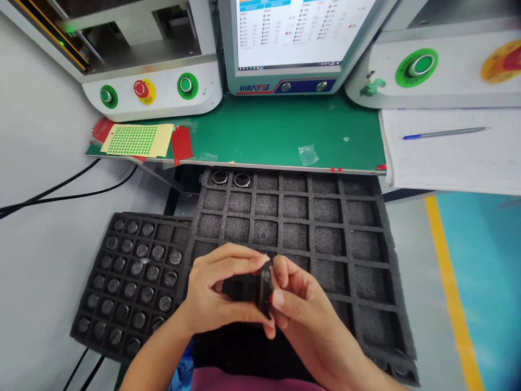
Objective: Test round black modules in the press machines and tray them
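Edge-on between my two hands is a round black watch case (265, 288). My left hand (222, 290) is closed around its rim, with the thumb below and fingers above. On its right face the bent fingers and thumb of my right hand (299, 296) press together. A small red piece (272, 298) shows at the right thumb tip; most of it is hidden. Both hands are over a large black foam tray (285, 217), whose far left pockets hold two ring-shaped watch cases (242, 180).
A smaller foam tray (163, 233) at left holds several round dark parts. Beyond, a green shelf (260, 130) carries a sticker sheet (136, 139) and red strips (182, 144). A monitor (285, 81), button panels (150, 98) and papers with a pen (448, 133) stand behind and right.
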Action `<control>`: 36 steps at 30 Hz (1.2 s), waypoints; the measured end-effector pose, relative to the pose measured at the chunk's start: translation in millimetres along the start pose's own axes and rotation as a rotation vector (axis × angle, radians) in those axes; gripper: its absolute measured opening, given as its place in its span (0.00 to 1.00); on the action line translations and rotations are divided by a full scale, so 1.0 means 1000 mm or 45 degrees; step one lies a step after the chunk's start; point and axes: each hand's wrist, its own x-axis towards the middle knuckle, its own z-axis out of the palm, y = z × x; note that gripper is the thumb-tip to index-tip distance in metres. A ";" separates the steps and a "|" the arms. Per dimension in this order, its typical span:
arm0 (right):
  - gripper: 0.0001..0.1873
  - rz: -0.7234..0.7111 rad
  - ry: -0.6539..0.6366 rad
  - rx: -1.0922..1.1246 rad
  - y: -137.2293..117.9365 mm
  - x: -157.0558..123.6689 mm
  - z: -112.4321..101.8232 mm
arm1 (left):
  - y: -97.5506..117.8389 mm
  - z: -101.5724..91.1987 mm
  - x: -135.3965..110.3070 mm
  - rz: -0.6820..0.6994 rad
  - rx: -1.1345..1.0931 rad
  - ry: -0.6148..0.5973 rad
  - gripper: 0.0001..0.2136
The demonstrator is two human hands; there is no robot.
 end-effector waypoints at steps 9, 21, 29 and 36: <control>0.09 -0.663 0.399 -0.469 -0.003 0.001 -0.016 | 0.009 0.012 -0.004 -0.687 -1.074 -0.003 0.14; 0.09 -0.409 0.160 -0.408 0.017 0.006 0.000 | 0.018 0.034 -0.019 -0.591 -0.581 0.092 0.09; 0.15 -0.247 0.276 -0.391 0.017 0.003 0.002 | 0.019 0.033 -0.015 -0.506 -0.166 -0.136 0.07; 0.08 -0.401 0.359 -0.250 0.026 0.008 0.010 | 0.019 0.039 -0.015 -0.133 0.214 -0.120 0.08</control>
